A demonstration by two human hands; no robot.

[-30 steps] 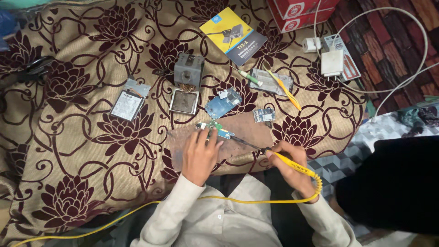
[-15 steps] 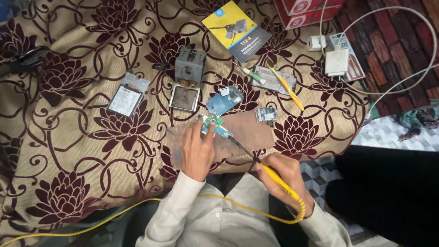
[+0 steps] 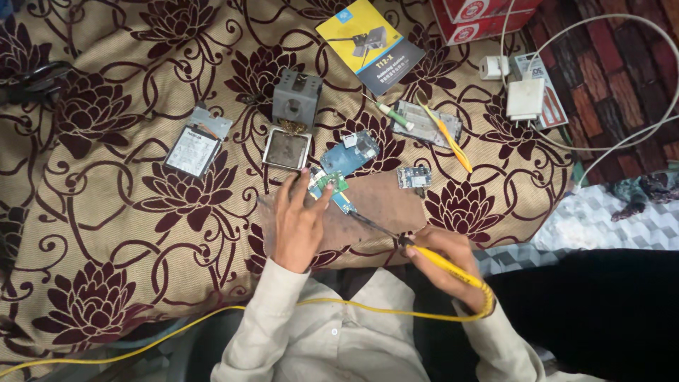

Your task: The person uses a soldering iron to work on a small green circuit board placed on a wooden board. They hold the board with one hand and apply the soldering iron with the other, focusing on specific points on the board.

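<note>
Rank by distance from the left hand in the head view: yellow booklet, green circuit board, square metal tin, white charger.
From the left hand:
1. green circuit board, at its fingertips.
2. square metal tin, just above the hand.
3. yellow booklet, top centre of the cloth.
4. white charger, far to the right, on the rug's edge.

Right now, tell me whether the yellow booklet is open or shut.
Shut. The yellow booklet lies flat on the cloth, front cover up, no inner pages showing.
</note>
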